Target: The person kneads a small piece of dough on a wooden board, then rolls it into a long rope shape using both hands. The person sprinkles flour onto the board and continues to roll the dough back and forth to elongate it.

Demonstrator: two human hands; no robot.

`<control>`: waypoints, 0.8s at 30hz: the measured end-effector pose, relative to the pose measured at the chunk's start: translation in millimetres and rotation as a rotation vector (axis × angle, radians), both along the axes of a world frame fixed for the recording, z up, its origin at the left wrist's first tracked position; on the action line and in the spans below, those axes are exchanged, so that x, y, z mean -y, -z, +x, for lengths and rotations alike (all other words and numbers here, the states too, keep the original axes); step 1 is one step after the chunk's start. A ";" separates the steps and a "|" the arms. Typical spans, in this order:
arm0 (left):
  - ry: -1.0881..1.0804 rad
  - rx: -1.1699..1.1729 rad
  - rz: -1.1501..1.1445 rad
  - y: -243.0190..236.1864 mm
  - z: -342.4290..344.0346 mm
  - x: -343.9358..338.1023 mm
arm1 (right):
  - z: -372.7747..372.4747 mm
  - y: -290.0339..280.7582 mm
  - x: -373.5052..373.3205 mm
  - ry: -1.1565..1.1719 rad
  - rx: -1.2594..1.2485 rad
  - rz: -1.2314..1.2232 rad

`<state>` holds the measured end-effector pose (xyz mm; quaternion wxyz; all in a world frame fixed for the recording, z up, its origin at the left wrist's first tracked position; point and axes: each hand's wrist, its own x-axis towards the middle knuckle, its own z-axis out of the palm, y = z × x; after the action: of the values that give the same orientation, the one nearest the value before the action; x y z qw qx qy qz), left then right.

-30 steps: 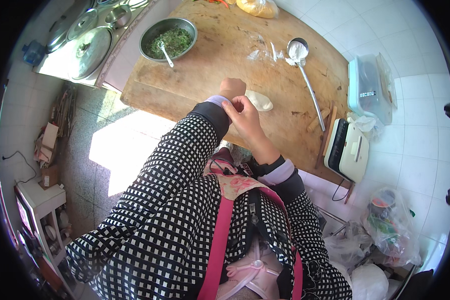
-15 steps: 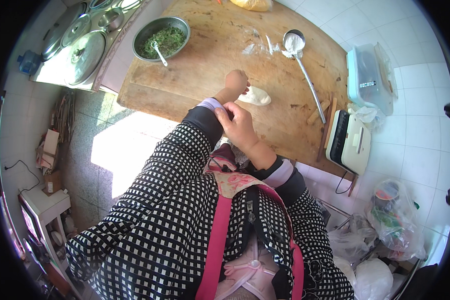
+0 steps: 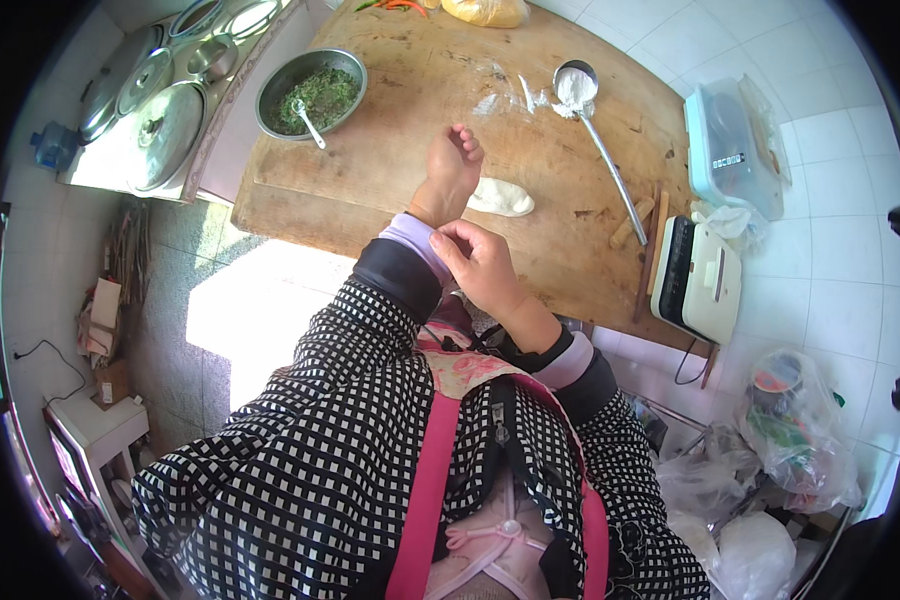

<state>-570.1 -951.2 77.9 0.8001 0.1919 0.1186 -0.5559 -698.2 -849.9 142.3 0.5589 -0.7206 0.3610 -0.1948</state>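
My left hand [image 3: 455, 160] is raised over the wooden board [image 3: 370, 180], fingers curled with nothing visible in them. My right hand [image 3: 475, 262] grips the lilac cuff [image 3: 415, 240] of my left sleeve at the wrist. Just right of my left hand lies a pale dough roll [image 3: 502, 197]. A metal bowl of chopped greens [image 3: 320, 95] with a white spoon [image 3: 310, 125] stands at the back left. A long-handled ladle [image 3: 610, 160] holds white flour [image 3: 576, 90] at the right, beside scattered flour.
Lidded pots [image 3: 168, 135] sit on a side surface at left. A pale plastic container [image 3: 730, 140], a cream appliance [image 3: 705, 285] and wooden sticks [image 3: 632, 222] line the right. Plastic bags [image 3: 790, 440] lie lower right; a small white stand [image 3: 105, 425] is lower left.
My left hand has turned, its curled fingertips now upward, and its cuff sits further down the forearm, showing more bare wrist. My right hand still holds the cuff and has shifted slightly lower.
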 end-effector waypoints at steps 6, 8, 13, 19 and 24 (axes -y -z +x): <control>0.110 -0.065 -0.123 -35.4 0.0 -10.9 | -21.9 -2.4 42.0 0.134 0.417 0.091; 0.153 -0.070 -0.259 -52.0 -3.5 -10.7 | -25.7 3.9 54.8 0.071 0.455 0.214; 0.244 -0.226 -0.531 -86.8 -8.7 1.6 | -15.6 29.6 48.2 -0.107 0.821 0.833; 0.070 -0.326 -0.550 -99.9 15.1 15.0 | 7.2 43.3 31.5 0.062 0.831 0.927; -0.124 -0.284 -0.471 -94.5 30.4 20.1 | 13.7 45.6 34.7 -0.046 0.932 0.903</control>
<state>-539.7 -971.3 172.4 0.8305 -0.0865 0.1085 -0.5394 -684.5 -884.6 96.7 0.9090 -0.2623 0.1115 -0.3040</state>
